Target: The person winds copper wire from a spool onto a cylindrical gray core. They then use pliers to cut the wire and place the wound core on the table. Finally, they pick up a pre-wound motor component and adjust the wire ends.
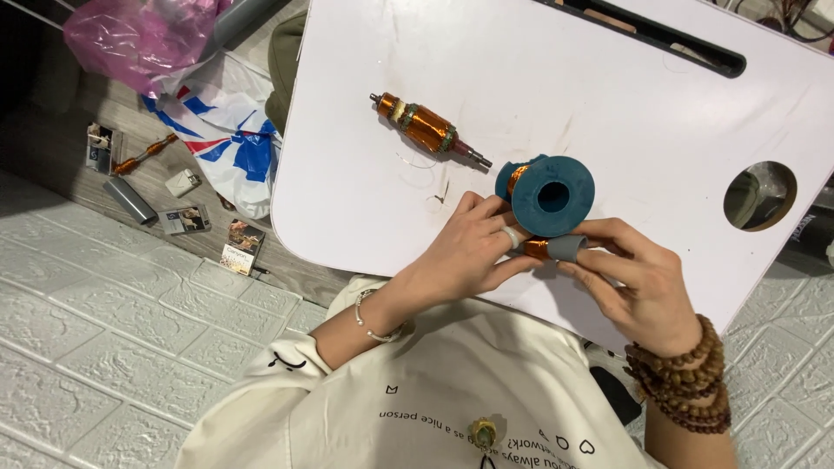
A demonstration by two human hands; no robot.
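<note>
White lap table (608,95) fills most of our view, set over a floor of grey planks and pale embossed tiles. At its near edge we hold 1 small copper-wound coil (549,248) with a grey end cap; its long axis runs left to right, the grey cap pointing toward our right hand. Our left hand (465,252), wearing 1 ring, pinches the copper end between thumb and fingers. Our right hand (638,278) closes thumb and forefinger on the grey cap. Just behind the coil, touching our left fingertips, stands 1 teal spool (547,193) of copper wire, its hollow core facing up at us. Farther up the table lies 1 wound armature (426,128) on a steel shaft, its axis slanting from upper left to lower right, well apart from our hands. We count 1 round hole (759,196) in the tabletop at the right. On the floor at left lie 1 pink plastic bag (139,39) and several small packets (184,220).
</note>
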